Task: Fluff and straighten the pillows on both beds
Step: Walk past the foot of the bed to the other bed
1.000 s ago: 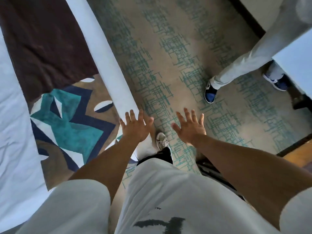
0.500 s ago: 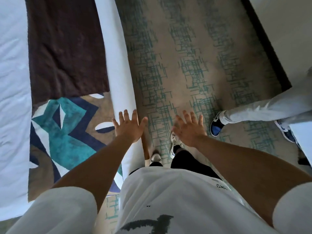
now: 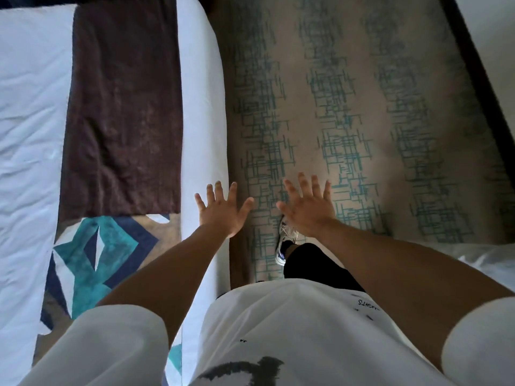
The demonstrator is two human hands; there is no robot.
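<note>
**Both hands empty, no pillow in sight**

Your left hand [image 3: 223, 210] and right hand [image 3: 308, 208] are spread wide, holding nothing. Left of them lies the bed [image 3: 200, 107], its head end cut off; pillows are out of frame. Below, your shoe [image 3: 287, 240] is half hidden.

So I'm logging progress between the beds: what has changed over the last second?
The second person's legs and blue shoes, on the carpet a second ago, have left the view as the wearer stepped forward alongside the bed. Nothing was grasped or released. The left hand and right hand stay spread and empty; no pillow shows.
</note>
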